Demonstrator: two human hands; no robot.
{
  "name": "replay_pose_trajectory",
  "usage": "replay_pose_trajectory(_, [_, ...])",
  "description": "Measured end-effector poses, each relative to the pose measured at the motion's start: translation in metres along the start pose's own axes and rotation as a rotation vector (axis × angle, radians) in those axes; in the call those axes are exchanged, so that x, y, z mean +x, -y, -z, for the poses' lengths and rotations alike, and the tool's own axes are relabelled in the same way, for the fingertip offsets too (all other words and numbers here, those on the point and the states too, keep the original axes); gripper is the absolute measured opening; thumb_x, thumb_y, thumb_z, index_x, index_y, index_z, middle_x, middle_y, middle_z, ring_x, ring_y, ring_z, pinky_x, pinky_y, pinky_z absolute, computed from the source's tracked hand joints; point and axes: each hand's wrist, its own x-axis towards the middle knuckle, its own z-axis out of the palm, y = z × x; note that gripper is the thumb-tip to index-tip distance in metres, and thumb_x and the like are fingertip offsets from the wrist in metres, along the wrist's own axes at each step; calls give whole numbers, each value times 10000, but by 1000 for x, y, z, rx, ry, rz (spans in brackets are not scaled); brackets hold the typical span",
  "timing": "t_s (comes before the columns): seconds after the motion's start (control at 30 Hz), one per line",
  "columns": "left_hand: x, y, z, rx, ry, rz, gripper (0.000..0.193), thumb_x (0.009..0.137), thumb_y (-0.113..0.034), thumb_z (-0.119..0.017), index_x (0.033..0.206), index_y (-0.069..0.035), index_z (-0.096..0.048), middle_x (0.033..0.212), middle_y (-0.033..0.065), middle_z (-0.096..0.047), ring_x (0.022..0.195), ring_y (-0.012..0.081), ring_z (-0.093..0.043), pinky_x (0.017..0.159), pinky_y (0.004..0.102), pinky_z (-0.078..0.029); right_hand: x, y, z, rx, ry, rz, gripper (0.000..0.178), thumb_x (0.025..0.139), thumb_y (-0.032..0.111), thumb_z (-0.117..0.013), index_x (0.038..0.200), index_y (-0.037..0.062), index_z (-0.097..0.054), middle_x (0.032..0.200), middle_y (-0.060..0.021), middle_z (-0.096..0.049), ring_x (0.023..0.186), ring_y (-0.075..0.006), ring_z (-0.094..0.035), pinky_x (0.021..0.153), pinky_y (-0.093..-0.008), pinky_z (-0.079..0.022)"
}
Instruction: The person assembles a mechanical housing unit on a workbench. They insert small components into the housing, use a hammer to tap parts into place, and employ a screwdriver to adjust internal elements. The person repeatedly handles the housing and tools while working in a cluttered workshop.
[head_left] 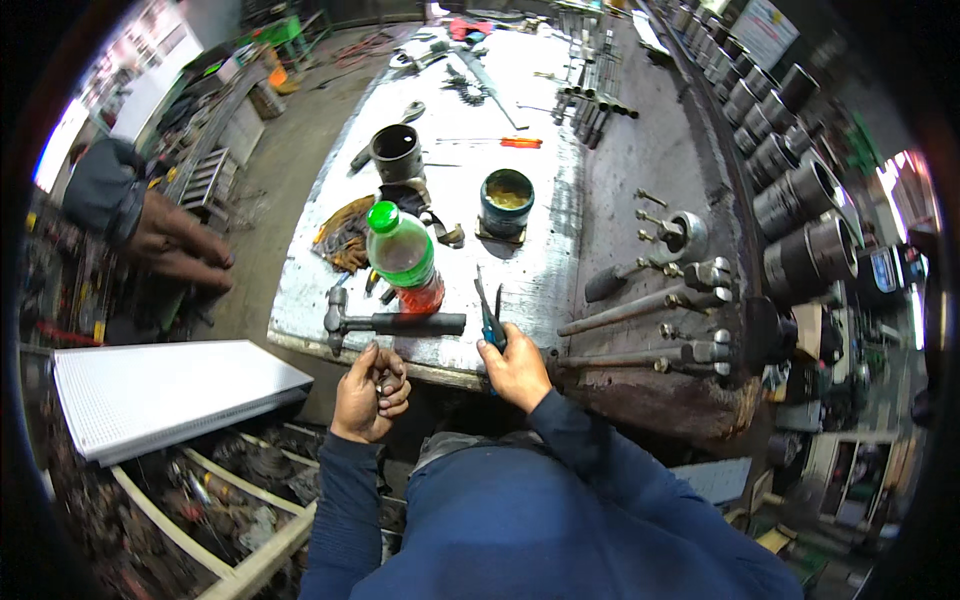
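My right hand (518, 368) is closed on a pair of pliers (489, 322) with blue-and-black handles, its slim tips pointing away over the bench edge. My left hand (370, 393) is curled in front of the bench, its fingertips pinched round a small dark piece too hidden to name. Just beyond it lies a ball-peen hammer (400, 323), head to the left. Behind the hammer's handle stands a plastic bottle (408, 250) with a green cap and red liquid low inside. A dark open can (507, 200) of yellowish grease sits farther back, beside a dark metal cylinder (396, 155).
Worn gloves (346, 232) lie left of the bottle. An orange-handled screwdriver (520, 143) is farther up the bench (470, 370). Long metal rods with heads (650, 305) and rows of metal sleeves (800, 200) line the right. A white perforated panel (180, 390) and another person (150, 220) are at left.
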Motion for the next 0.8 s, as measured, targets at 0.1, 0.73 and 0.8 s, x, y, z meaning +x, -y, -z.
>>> replay_pose_trajectory(0.1, [3,3,6,-78,64,63,444,1114,-452,-459,945,-74,-617,689,-17,-418,522,81,-347,438,218,-265,28,9,-11,-184,-112,51,310,929,251,-689,1052,-31,-647,981,-304,-704,952,-475,-694,843,-554,-534])
replay_pose_trajectory(0.73, [28,40,0,310,167,263,189,985,-265,-607,1058,-91,-611,928,43,-587,719,137,-509,565,266,-393,-98,-64,48,-261,123,227,322,942,230,-709,1195,41,-648,1108,-201,-699,1040,-405,-688,889,-513,-555])
replay_pose_trajectory(0.8, [32,44,-12,429,276,362,210,941,-224,-629,1039,-43,-591,808,55,-556,620,142,-491,540,273,-396,-131,-85,85,-253,154,139,343,956,251,-698,1225,41,-686,1162,-208,-715,1079,-407,-685,918,-506,-553])
